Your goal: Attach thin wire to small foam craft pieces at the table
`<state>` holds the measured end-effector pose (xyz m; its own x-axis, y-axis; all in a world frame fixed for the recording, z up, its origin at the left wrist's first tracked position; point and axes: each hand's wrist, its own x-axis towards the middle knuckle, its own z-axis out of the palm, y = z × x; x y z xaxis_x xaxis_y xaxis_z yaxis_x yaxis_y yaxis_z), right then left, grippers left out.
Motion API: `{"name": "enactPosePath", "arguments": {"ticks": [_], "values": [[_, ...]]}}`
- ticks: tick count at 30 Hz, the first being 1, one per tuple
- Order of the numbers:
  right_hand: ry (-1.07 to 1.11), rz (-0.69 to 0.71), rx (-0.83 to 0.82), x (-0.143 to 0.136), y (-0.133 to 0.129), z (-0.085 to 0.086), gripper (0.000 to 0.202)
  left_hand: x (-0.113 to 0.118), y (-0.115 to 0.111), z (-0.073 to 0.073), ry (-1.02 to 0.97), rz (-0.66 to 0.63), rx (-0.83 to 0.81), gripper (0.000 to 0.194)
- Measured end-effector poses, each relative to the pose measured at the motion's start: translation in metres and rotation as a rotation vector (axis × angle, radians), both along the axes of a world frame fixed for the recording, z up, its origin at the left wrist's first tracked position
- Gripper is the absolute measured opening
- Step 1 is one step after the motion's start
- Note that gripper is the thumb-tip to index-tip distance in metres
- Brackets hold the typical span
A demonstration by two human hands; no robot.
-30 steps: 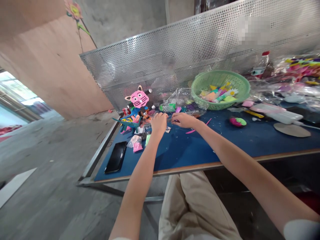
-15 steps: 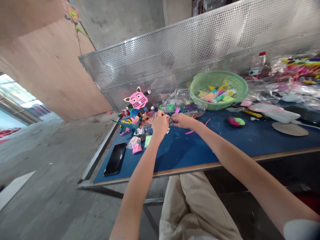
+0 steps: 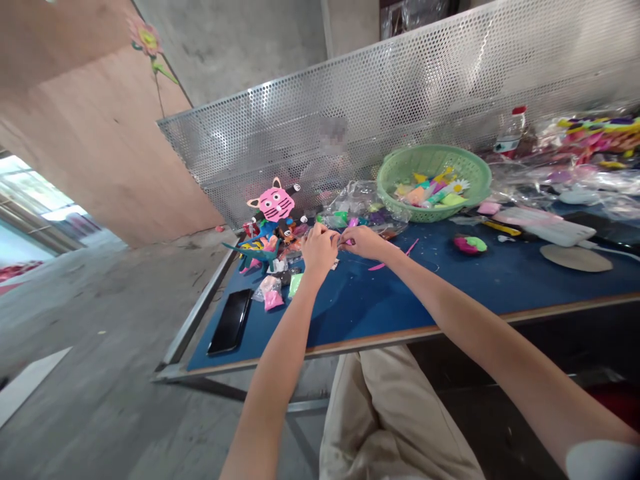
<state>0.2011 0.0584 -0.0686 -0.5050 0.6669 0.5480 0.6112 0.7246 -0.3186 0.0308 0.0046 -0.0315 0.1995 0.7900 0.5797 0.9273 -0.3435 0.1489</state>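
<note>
My left hand [image 3: 320,250] and my right hand [image 3: 361,241] meet over the blue tabletop [image 3: 365,300], fingertips nearly together. Both are closed in a pinch, and whatever they hold is too small and hidden to name. Left of my hands stand clay figures: a pink cat-faced one [image 3: 277,203] with black whiskers and a teal dinosaur-like one [image 3: 257,255]. Just nearer to me lie small bags of pink clay [image 3: 273,300] and green clay [image 3: 295,285]. A thin magenta strip [image 3: 377,267] lies to the right of my right hand.
A green plastic basket [image 3: 387,187] holds colourful pieces. Beyond it are a red-capped bottle [image 3: 511,133] and plastic bags. A pink and green clay lump [image 3: 470,245], a yellow cutter [image 3: 503,229] and a beige oval [image 3: 575,258] lie right. A phone [image 3: 230,321] rests front left; a perforated metal panel [image 3: 280,133] stands behind.
My right hand has come slightly closer to my left, and its fingers are drawn in more tightly. The view has shifted a little; the tabletop things lie as before.
</note>
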Motion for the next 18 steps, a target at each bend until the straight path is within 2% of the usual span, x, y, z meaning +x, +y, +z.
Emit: {"name": "enactPosePath", "arguments": {"ticks": [3,9,18], "values": [[-0.013,-0.059,-0.006,-0.002,-0.005,0.002,0.009,0.001,0.000,-0.001,-0.001,-0.010,0.003,0.019],[-0.002,-0.269,-0.124,-0.007,-0.017,0.009,0.013,0.001,-0.002,-0.001,0.012,-0.037,0.038,0.020],[0.039,-0.401,-0.233,-0.007,-0.019,0.015,0.020,0.005,-0.006,-0.001,-0.036,-0.071,0.061,0.022]]}}
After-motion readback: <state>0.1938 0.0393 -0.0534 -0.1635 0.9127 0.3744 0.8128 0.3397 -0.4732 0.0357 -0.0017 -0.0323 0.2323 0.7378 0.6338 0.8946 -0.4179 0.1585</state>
